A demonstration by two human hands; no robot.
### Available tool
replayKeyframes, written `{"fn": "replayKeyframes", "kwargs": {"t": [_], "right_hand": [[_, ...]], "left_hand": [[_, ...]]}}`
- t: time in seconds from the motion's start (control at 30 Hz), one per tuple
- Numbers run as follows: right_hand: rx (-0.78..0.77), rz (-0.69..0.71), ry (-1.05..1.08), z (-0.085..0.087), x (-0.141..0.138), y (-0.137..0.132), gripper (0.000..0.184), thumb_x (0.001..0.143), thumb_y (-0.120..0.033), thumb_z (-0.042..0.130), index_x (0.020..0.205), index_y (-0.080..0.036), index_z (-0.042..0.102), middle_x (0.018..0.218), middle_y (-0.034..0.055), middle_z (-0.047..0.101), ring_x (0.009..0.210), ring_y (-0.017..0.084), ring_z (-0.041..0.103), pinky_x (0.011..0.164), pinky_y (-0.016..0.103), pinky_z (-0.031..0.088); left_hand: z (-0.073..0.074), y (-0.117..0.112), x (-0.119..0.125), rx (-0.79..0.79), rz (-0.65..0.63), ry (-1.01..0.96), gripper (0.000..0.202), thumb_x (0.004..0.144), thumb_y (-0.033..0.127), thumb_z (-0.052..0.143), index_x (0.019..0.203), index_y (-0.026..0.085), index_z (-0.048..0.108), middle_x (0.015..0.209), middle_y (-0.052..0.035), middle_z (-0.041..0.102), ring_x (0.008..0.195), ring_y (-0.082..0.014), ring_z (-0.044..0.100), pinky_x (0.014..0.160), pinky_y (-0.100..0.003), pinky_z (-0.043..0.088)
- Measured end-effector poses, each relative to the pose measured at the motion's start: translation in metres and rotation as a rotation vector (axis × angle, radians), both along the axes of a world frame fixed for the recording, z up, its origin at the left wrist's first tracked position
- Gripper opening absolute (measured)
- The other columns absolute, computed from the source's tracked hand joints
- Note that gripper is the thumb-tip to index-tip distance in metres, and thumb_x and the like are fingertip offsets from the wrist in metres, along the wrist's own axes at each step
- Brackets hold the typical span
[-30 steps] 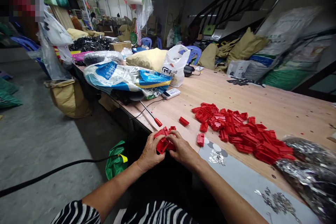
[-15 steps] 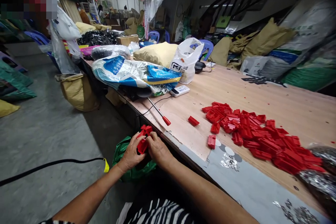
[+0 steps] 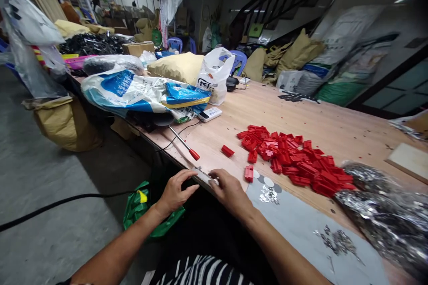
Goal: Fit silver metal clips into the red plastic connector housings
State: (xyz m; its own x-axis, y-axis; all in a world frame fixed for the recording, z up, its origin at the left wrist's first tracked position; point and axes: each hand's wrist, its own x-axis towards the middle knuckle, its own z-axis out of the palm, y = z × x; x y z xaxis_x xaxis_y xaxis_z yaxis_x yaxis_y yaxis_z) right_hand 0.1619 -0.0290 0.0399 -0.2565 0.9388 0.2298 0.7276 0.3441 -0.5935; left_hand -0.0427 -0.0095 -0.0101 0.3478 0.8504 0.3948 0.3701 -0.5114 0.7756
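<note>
My left hand (image 3: 176, 190) is just off the table's near edge, thumb and fingers apart with nothing between them. My right hand (image 3: 231, 190) reaches over that edge, its thumb and forefinger close together; a small pale spot shows at the tips, too small to name. Ahead of the hands lies a metal lever with a red grip (image 3: 194, 154). Single red plastic pieces (image 3: 248, 173) lie to the right, beside a large heap of red plastic parts (image 3: 294, 158). Below the left hand, a green bag (image 3: 135, 207) hangs or stands under the table.
Small shiny metal pieces (image 3: 269, 195) and a second metal pile (image 3: 337, 240) lie on a grey sheet (image 3: 301, 231). Clear bags of metal parts (image 3: 371, 205) are at right. A white-blue sack (image 3: 127, 89), a white device (image 3: 210, 114) and a carrier bag (image 3: 216, 75) stand further back.
The red plastic piece held between both hands is gone from them. Both hands have moved apart, up to the table edge, and the left has opened. The view has turned right.
</note>
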Motion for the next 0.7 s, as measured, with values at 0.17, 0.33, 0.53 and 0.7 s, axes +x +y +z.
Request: {"fn": "replayKeyframes", "kwargs": {"t": [0.17,0.33,0.53,0.7], "right_hand": [[0.085,-0.423,-0.154,0.001,0.083,-0.007,0.023,0.084,-0.028,0.051,0.103,-0.017,0.059,0.105,0.0116,0.062,0.096,0.023,0.06,0.086,0.037,0.046],[-0.16,-0.573,-0.331,0.001,0.12,-0.014,0.033,0.081,-0.032,0.058,0.111,-0.016,0.056,0.107,0.0113,0.065,0.099,0.024,0.061,0.082,0.033,0.045],[-0.178,-0.553,-0.425,0.001,0.102,-0.007,0.026,0.088,-0.041,0.053,0.1,-0.019,0.058,0.098,0.0083,0.067,0.088,0.021,0.063,0.069,0.028,0.041],[-0.129,-0.503,-0.414,-0.005,0.089,-0.001,0.012,0.09,-0.03,0.05,0.091,-0.022,0.059,0.096,0.0033,0.066,0.086,0.018,0.062,0.066,0.026,0.038]], "left_hand": [[0.028,0.032,0.088,0.199,-0.107,0.048,0.05,0.08,0.023,0.064,0.128,0.024,0.049,0.124,-0.0085,0.058,0.119,-0.0237,0.051,0.104,-0.043,0.042],[0.024,0.076,0.156,0.108,0.211,0.039,0.052,0.074,0.027,0.072,0.122,0.019,0.055,0.129,-0.0172,0.048,0.122,-0.035,0.043,0.1,-0.055,0.038],[0.012,0.092,0.171,0.054,0.194,-0.001,0.01,0.074,0.021,0.071,0.078,0.016,0.063,0.096,-0.0119,0.058,0.105,-0.0292,0.053,0.093,-0.05,0.043],[0.006,0.069,0.146,0.15,0.065,-0.066,0.02,0.076,0.017,0.067,0.094,0.019,0.058,0.11,-0.008,0.058,0.111,-0.0215,0.055,0.097,-0.041,0.046]]}}
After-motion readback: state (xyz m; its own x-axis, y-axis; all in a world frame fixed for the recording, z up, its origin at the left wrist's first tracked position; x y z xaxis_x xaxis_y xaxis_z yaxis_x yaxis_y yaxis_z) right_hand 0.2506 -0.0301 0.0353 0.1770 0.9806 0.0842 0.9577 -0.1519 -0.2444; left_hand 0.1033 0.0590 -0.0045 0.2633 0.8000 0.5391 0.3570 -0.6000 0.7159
